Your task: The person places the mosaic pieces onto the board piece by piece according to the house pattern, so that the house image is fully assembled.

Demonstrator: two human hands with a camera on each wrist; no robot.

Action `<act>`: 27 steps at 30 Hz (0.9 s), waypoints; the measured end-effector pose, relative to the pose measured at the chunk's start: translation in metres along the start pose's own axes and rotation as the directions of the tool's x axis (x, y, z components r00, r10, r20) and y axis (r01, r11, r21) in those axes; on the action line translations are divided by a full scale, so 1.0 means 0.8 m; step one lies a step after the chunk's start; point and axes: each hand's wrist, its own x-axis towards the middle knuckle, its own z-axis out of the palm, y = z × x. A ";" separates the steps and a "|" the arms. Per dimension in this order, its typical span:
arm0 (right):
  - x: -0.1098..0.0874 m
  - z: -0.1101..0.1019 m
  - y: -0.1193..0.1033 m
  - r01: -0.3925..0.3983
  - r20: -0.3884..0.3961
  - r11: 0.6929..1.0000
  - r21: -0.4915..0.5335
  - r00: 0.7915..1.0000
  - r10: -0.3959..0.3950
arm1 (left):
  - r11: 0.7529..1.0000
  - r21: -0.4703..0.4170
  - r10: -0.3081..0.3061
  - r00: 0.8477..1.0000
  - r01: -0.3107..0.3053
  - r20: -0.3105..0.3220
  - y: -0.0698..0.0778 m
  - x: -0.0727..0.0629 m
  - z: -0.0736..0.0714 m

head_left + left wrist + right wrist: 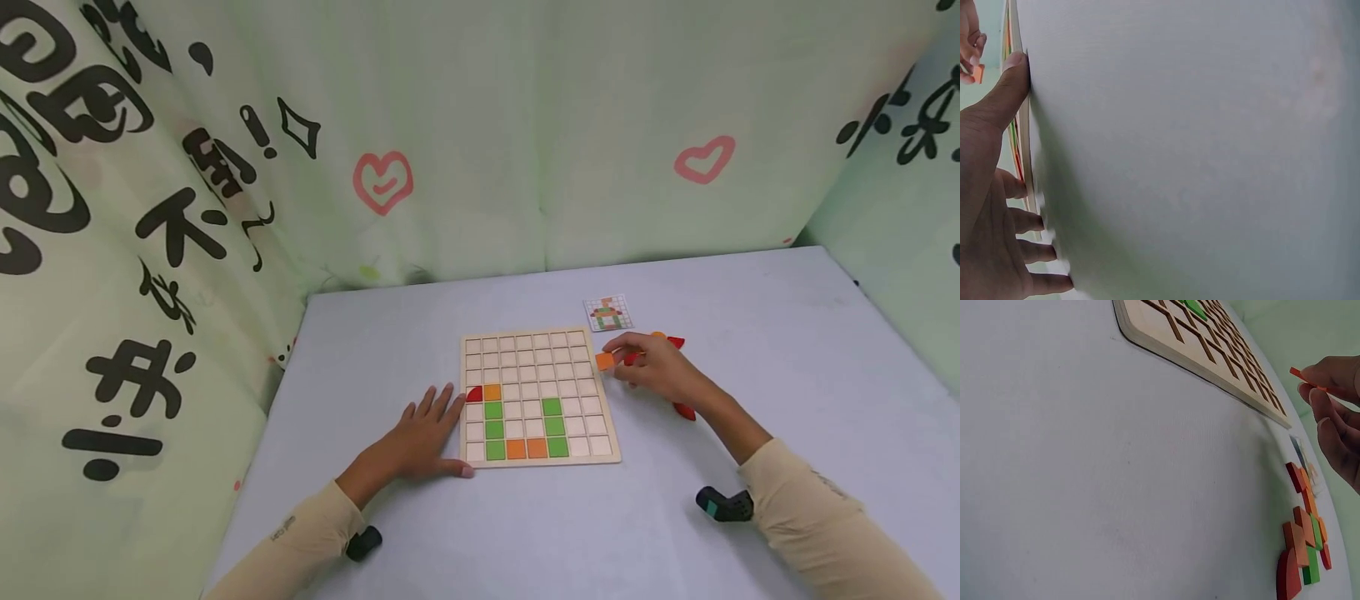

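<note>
A wooden grid board [525, 342] lies on the table, with several green tiles [555, 426], orange tiles [516, 449] and one red rounded tile [475, 394] set in its squares. My left hand [423, 433] rests on the table with fingers spread, thumb and fingertips touching the board's left edge. Between thumb and fingers, my right hand [656, 367] pinches an orange square tile [605, 361] just above the board's right edge. In the right wrist view the same orange tile [1304, 377] is seen edge-on, lifted off the table.
A small pattern card [608, 313] lies behind the board's right corner. Loose red, orange and green pieces [1300, 531] are grouped right of the board, partly hidden by my right hand in the head view. A pale curtain [540, 150] hangs behind the table.
</note>
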 end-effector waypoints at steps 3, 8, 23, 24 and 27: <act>0.004 0.008 -0.003 0.010 0.003 1.000 0.006 1.000 -0.010 | 1.000 0.010 0.001 1.000 -0.001 -0.009 0.000 0.000 0.002; 0.011 0.021 -0.011 0.009 0.026 0.999 0.034 1.000 -0.010 | 1.000 0.015 0.007 1.000 -0.007 -0.018 0.000 -0.001 0.001; 0.037 0.060 -0.032 0.046 0.106 0.994 0.095 0.993 -0.056 | 1.000 -0.008 0.015 0.999 -0.016 -0.028 -0.001 -0.002 0.000; 0.038 0.062 -0.033 0.051 0.108 0.995 0.090 0.992 -0.061 | 1.000 -0.007 0.016 0.999 -0.016 -0.029 -0.001 -0.002 0.000; 0.042 0.071 -0.036 0.068 0.120 0.995 0.075 0.990 -0.077 | 1.000 -0.008 0.015 0.999 -0.015 -0.032 -0.001 -0.002 0.000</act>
